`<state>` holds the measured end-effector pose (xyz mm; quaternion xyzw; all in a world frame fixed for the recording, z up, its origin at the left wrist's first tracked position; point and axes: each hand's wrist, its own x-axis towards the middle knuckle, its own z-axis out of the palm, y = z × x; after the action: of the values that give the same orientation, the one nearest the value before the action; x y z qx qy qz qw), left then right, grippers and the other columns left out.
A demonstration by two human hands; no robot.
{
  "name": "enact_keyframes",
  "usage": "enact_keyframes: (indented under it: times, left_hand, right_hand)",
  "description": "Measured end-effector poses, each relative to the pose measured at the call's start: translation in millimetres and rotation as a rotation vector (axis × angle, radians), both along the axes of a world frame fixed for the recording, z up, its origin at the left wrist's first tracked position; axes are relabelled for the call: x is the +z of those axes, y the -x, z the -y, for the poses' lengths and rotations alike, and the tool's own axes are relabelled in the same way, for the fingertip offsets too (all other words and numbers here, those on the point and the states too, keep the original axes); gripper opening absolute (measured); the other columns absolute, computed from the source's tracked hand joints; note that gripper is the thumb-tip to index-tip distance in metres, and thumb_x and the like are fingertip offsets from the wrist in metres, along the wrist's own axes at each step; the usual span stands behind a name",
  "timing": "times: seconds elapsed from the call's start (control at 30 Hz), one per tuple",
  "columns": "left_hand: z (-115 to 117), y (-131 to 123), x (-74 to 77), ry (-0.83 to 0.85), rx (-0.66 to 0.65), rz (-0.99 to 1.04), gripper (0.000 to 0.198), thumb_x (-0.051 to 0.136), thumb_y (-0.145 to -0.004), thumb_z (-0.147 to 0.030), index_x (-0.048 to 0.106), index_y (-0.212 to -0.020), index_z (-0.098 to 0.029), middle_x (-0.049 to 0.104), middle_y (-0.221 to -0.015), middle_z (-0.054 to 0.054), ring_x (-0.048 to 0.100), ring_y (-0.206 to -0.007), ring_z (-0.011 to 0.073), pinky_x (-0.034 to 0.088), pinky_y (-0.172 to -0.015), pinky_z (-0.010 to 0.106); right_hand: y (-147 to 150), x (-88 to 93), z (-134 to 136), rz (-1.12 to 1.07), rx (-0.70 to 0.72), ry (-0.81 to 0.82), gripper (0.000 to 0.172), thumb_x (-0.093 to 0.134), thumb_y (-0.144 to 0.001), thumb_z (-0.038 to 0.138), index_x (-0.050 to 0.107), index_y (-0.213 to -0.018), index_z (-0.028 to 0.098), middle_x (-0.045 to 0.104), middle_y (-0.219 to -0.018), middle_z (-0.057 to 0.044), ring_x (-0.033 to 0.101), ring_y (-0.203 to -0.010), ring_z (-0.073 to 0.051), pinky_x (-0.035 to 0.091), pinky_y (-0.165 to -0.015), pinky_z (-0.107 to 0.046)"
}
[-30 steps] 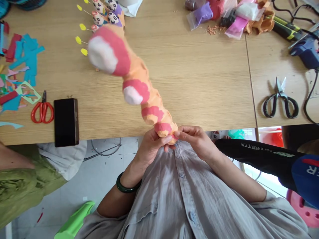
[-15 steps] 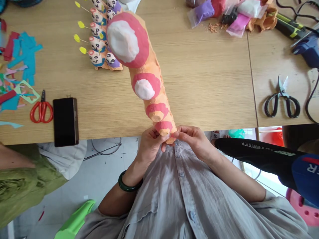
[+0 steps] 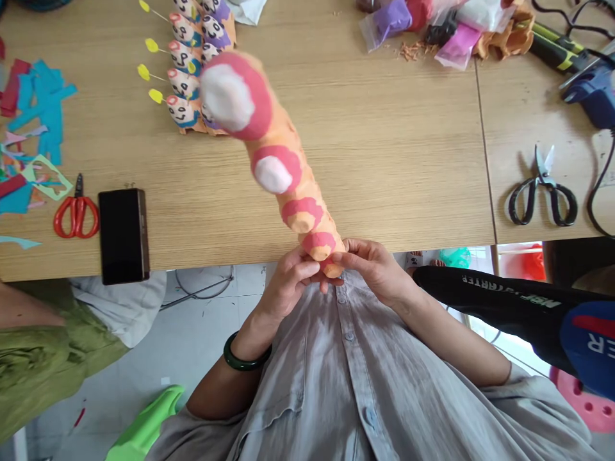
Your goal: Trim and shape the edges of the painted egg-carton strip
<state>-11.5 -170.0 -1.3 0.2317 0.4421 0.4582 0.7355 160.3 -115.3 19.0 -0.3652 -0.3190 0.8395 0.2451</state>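
Note:
My hands hold the lower end of a long orange papier-mâché tentacle (image 3: 283,173), which has pink rings with white centres along it. My left hand (image 3: 288,278), with a dark green bangle (image 3: 245,353) on its wrist, grips it from the left. My right hand (image 3: 377,269) pinches it from the right with the fingertips. The tentacle leans up and left over the wooden table (image 3: 384,173), its blurred tip near a row of painted egg-carton figures (image 3: 185,70).
On the table lie paper scraps (image 3: 41,109), red scissors (image 3: 77,216), a black phone (image 3: 123,237), black scissors (image 3: 542,198), a blue glue gun (image 3: 593,89) and plastic bags of material (image 3: 432,25). A co-worker's black sleeve (image 3: 490,288) reaches in at right.
The tentacle's upper end swung right and more upright, then tipped slightly back left. My hands stayed at its lower end, and the camera view shifted slightly.

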Motion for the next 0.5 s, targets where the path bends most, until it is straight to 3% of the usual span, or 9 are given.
enact_keyframes:
  times: [0.3,0.5]
  left_hand:
    - [-2.9,-3.4,5.3,0.001,0.025,0.005,0.022,0.077,-0.081,-0.035,0.072,-0.090,-0.015,0.071,-0.077,0.000,0.061,-0.051,0.0104,0.067,-0.067,0.035]
    - [-4.1,-3.4,6.2,0.019,0.046,-0.024,0.024,0.078,-0.081,-0.039,0.071,-0.087,-0.016,0.070,-0.073,-0.001,0.058,-0.051,0.0098,0.066,-0.065,0.033]
  right_hand:
    - [0.3,-0.1,-2.5,0.046,-0.001,-0.014,0.044,0.079,-0.086,0.057,0.065,-0.068,0.019,0.072,-0.063,-0.004,0.064,-0.057,-0.017,0.045,-0.058,-0.031]
    - [-5.7,-6.1,-3.3,0.116,-0.028,-0.003,0.037,0.071,-0.090,0.050,0.072,-0.072,0.018,0.074,-0.074,-0.006,0.069,-0.083,-0.021,0.052,-0.081,-0.034]
